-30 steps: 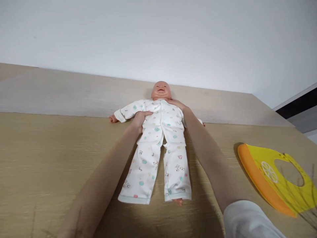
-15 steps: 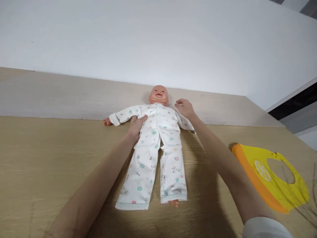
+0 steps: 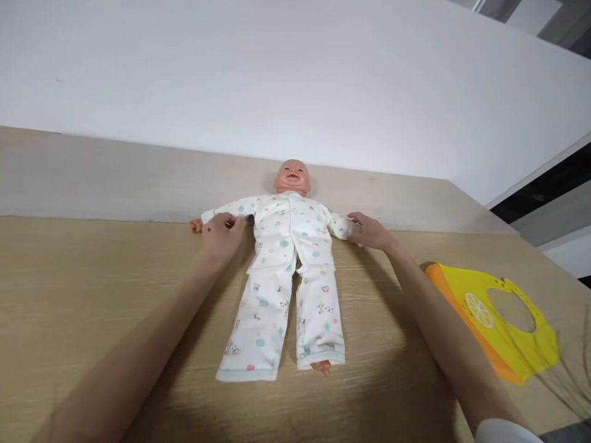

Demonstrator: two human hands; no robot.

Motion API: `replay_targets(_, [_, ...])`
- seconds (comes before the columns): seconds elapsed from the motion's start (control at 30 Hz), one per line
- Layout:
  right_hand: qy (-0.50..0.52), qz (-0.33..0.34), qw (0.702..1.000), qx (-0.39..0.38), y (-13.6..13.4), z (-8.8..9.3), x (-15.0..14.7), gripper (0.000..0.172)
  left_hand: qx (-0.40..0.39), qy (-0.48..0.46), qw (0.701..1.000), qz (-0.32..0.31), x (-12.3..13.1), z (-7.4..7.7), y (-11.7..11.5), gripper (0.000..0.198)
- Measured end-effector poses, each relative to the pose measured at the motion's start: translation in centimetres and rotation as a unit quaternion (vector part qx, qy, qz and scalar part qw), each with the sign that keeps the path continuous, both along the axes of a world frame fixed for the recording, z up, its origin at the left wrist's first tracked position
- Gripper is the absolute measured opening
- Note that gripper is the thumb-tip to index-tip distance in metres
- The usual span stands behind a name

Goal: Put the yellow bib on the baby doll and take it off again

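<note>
A baby doll [image 3: 292, 177] lies on its back on a light wooden table [image 3: 92, 295], head towards the far side. It wears a white two-piece suit [image 3: 281, 246] printed with small coloured dots and animals. My left hand [image 3: 222, 237] curls over the sleeve [image 3: 235, 209] on the left of the picture, near the doll's plastic hand. On the other side, my right hand [image 3: 369, 231] grips the end of the opposite sleeve [image 3: 342, 226]. One bare doll foot [image 3: 321, 367] shows below the trouser cuffs.
A yellow silicone bib [image 3: 503, 326] with an orange rim and a lemon-slice print lies to the right of the doll. Behind the doll is a pale wooden strip [image 3: 138, 178], then a white wall [image 3: 231, 80]. The table's right edge runs at the far right.
My left hand has moved off the suit's chest onto the sleeve. My right hand has come down from above the shoulder onto the other sleeve. The view has tilted slightly.
</note>
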State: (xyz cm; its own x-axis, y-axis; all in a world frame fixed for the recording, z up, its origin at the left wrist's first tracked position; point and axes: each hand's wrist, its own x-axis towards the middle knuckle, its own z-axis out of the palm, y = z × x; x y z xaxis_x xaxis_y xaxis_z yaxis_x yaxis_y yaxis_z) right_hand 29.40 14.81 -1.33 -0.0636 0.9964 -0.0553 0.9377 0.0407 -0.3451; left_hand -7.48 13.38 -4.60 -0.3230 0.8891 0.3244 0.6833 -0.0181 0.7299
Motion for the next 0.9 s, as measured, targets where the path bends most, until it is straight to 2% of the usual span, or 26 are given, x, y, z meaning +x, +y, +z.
replay_targets(0.1, [-0.040, 0.001, 0.999, 0.015, 0.3, -0.4, 0.5, 0.056, 0.081, 0.137, 0.987, 0.023, -1.7, -0.1, 0.3, 0.016])
replay_targets(0.2, [-0.104, -0.035, 0.992, 0.062, 0.4, -1.0, 0.8, 0.050, 0.095, 0.218, 0.971, -0.016, -3.5, -1.2, 0.6, 0.022])
replay_targets(0.33, [-0.142, -0.059, 0.970, 0.188, 0.2, -2.2, 0.6, 0.051, 0.093, 0.242, 0.965, -0.032, -4.8, -2.7, 1.1, 0.026])
replay_targets(0.43, [-0.135, -0.064, 0.958, 0.247, -0.1, -2.7, 0.2, 0.050, 0.109, 0.248, 0.962, -0.038, -5.1, -3.1, 1.4, 0.028])
replay_targets(0.57, [-0.087, -0.019, 0.953, 0.290, -0.5, -2.0, -1.2, 0.040, 0.111, 0.264, 0.957, -0.038, -4.8, -3.1, 1.2, 0.028])
replay_targets(0.67, [0.011, 0.050, 0.957, 0.284, -2.3, 0.1, -3.8, 0.025, 0.119, 0.293, 0.947, -0.055, -4.0, -3.1, 0.8, 0.028])
replay_targets(0.73, [0.105, 0.147, 0.951, 0.251, -5.0, 1.8, -6.7, 0.016, 0.132, 0.320, 0.935, -0.071, -3.3, -3.0, 0.4, 0.028])
replay_targets(0.8, [0.167, 0.306, 0.912, 0.217, -8.8, 3.1, -10.0, 0.014, 0.145, 0.339, 0.926, -0.077, -2.7, -2.9, 0.2, 0.027])
replay_targets(0.87, [0.144, 0.448, 0.853, 0.224, -13.1, 3.7, -13.3, 0.013, 0.156, 0.353, 0.920, -0.067, -2.4, -2.7, 0.1, 0.025])
replay_targets(0.9, [0.116, 0.480, 0.831, 0.255, -15.1, 3.5, -14.7, 0.016, 0.162, 0.361, 0.916, -0.060, -2.3, -2.7, 0.1, 0.023])
